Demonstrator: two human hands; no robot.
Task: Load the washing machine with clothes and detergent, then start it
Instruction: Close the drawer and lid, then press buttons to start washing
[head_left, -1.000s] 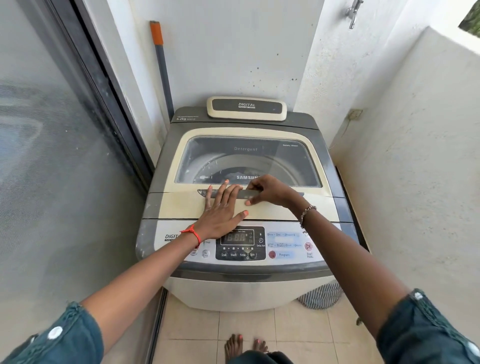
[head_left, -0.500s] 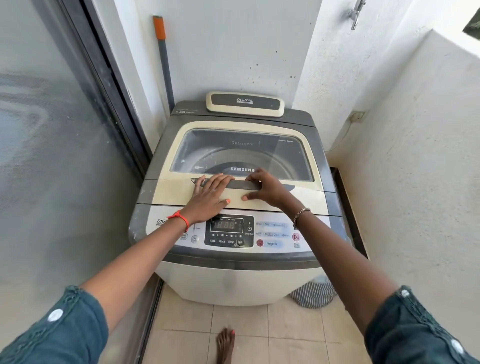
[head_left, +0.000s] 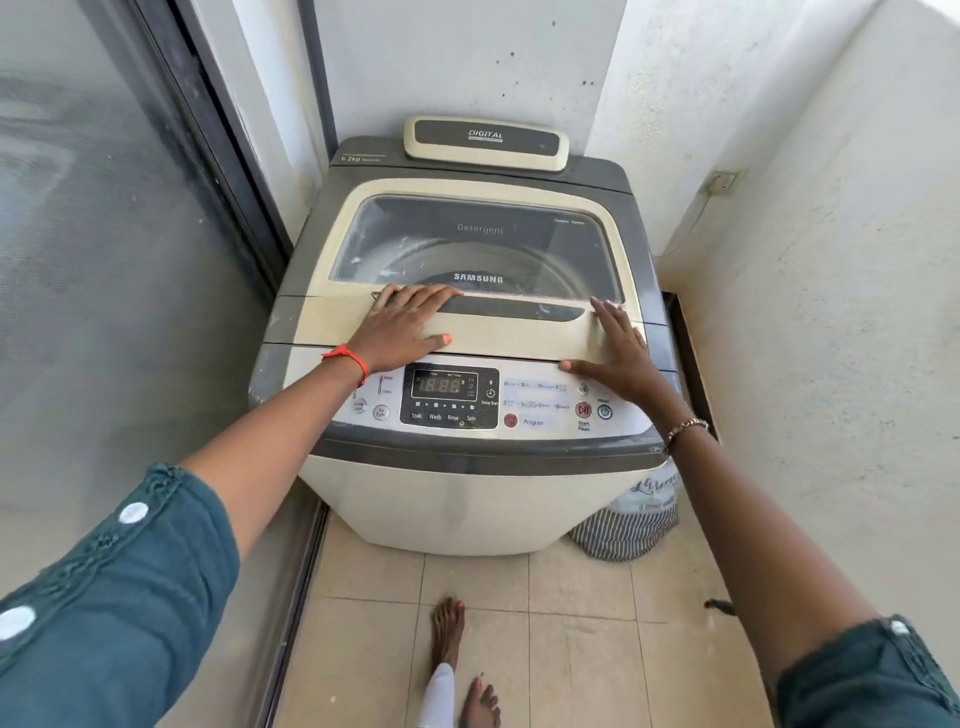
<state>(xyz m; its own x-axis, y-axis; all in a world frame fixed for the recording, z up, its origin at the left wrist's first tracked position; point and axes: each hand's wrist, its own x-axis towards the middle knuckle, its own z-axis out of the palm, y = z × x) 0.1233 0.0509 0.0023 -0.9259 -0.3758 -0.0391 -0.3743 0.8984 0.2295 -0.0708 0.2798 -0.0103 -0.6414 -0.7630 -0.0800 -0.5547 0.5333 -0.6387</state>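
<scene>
A top-loading Samsung washing machine (head_left: 467, 322) stands in a narrow tiled corner, between a glass sliding door (head_left: 104, 260) on the left and a white wall (head_left: 831, 312) on the right. Its lid (head_left: 498, 332) is shut. The left hand (head_left: 402, 327) lies flat on the cream front strip of the lid, fingers spread and straight, their tips touching the left end of the dark recessed lid handle (head_left: 519, 310); it grips nothing. The right hand (head_left: 618, 348) lies palm down on the right end of the same strip, fingers extended and slightly fanned, thumb stretched along the seam between lid and control panel (head_left: 452, 397); it also holds nothing.

Through the tinted lid window (head_left: 478, 244) the round drum rim shows, but what lies inside cannot be told. The panel's display reads like "18:88", with Soak, Wash, Rinse and Spin labels beneath and a red Start/Pause button (head_left: 583, 410) near the right wrist. A striped laundry bag (head_left: 628, 525) sits on the floor beside the machine's right near corner, its contents hidden.
</scene>
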